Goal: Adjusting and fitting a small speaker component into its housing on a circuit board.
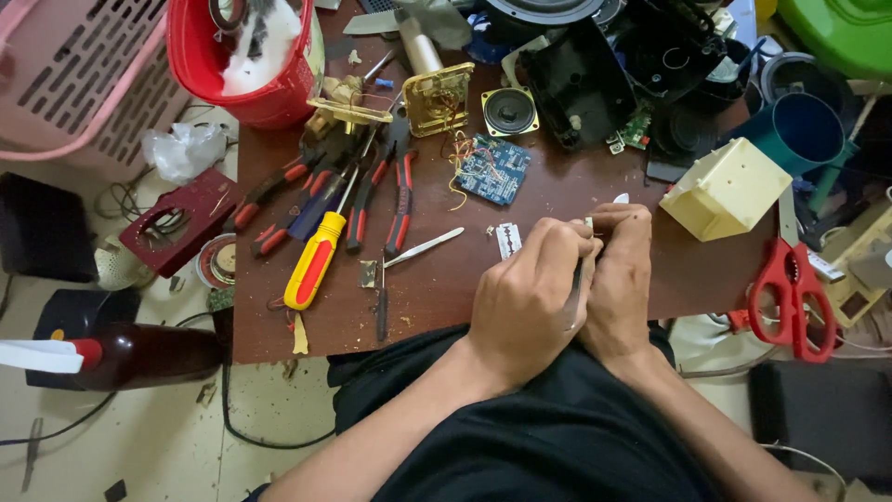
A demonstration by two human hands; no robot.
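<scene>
My left hand and my right hand are pressed together over the front edge of the brown wooden table. The left hand's fingers are closed around a thin metal tool that runs down between the two hands. My right hand pinches a small part at its fingertips; what it is stays hidden. A razor blade lies just left of my knuckles. Silver tweezers rest further left.
Red-handled pliers, a yellow-and-red screwdriver, a blue circuit board, a small speaker, a cream plastic box, red scissors, a red bucket and a pink basket surround the hands.
</scene>
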